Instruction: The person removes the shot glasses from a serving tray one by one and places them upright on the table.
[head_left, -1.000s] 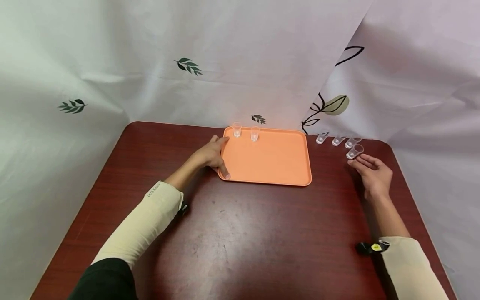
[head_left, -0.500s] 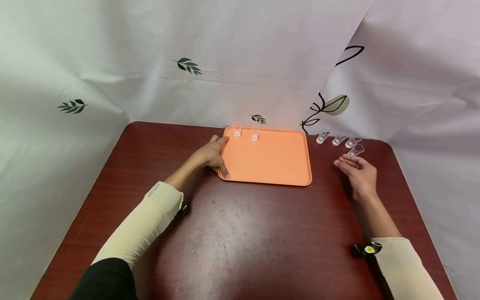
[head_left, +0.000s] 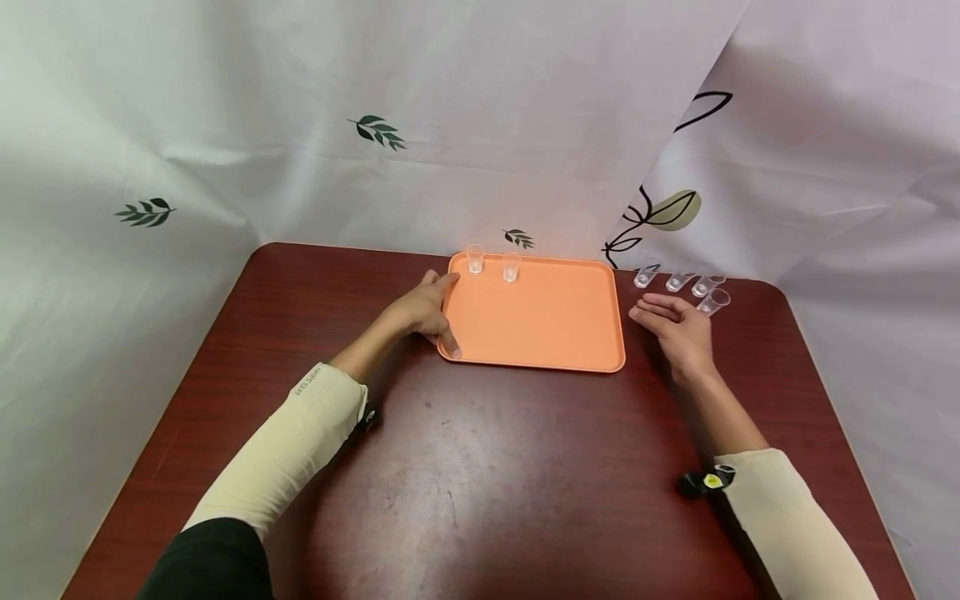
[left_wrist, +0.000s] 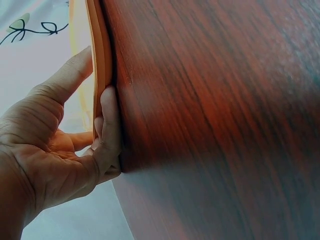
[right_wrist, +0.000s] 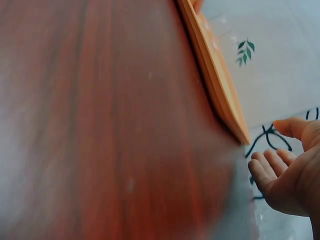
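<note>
My left hand point(head_left: 423, 310) grips the left edge of an orange tray point(head_left: 540, 329). In the left wrist view the thumb of that hand point(left_wrist: 60, 140) lies over the rim and its other fingers curl against the outer side and underneath. Two small clear plastic cups point(head_left: 476, 260) stand upright on the tray's back left part. My right hand point(head_left: 678, 333), holding nothing, is between the tray and a group of clear cups point(head_left: 678, 281) at the table's back right. One more cup point(head_left: 715, 302) is just behind it, partly hidden. In the right wrist view its fingers point(right_wrist: 267, 167) are extended and apart from the thumb.
The dark red wooden table point(head_left: 465, 467) extends in front of the tray. White curtains point(head_left: 450, 167) with leaf prints hang right behind its back edge and along both sides.
My right hand has moved left, away from the nearest cup on the right and toward the tray. The left hand, the tray and the cups have stayed in place.
</note>
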